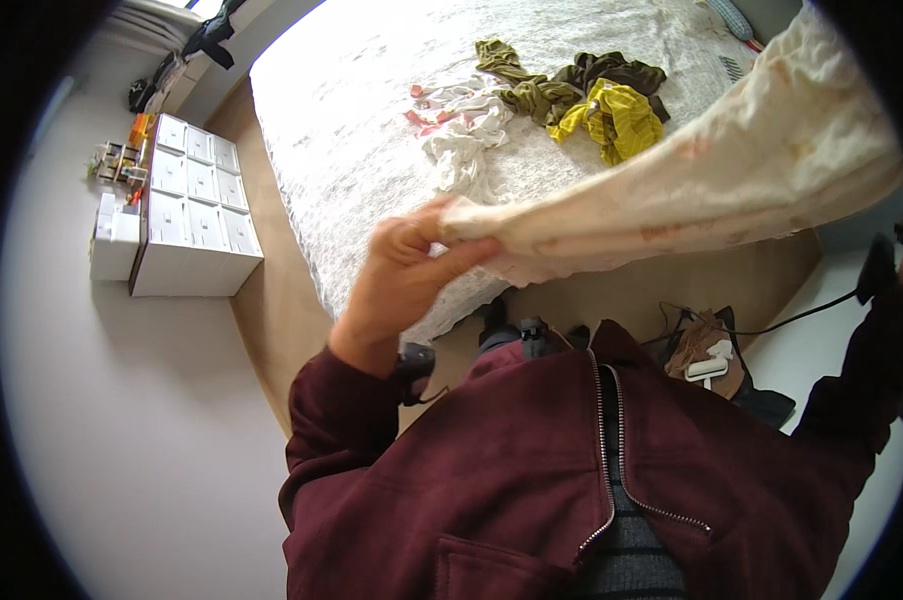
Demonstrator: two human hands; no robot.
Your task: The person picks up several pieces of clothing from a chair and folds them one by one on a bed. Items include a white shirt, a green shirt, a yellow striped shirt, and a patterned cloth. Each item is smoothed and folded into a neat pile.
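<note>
My left hand (401, 268) pinches the narrow end of a cream garment (701, 195) with a faint pinkish-brown print, thumb below and fingers above. From there the cloth stretches slack and widening to the upper right, over the near side of the bed (361, 130). Its far end runs out at the right rim. My right sleeve (856, 395) rises along that rim, and the dark edge of the picture cuts off the hand. Whether the garment is a top or trousers cannot be told from this part.
On the white bedspread lie a crumpled white-and-pink garment (461, 130), an olive green one (536, 95), a dark brown one (621, 72) and a yellow one (616, 120). White drawers (196, 190) stand left. A lint roller (708, 369) rests on a dark bag on the floor, lower right.
</note>
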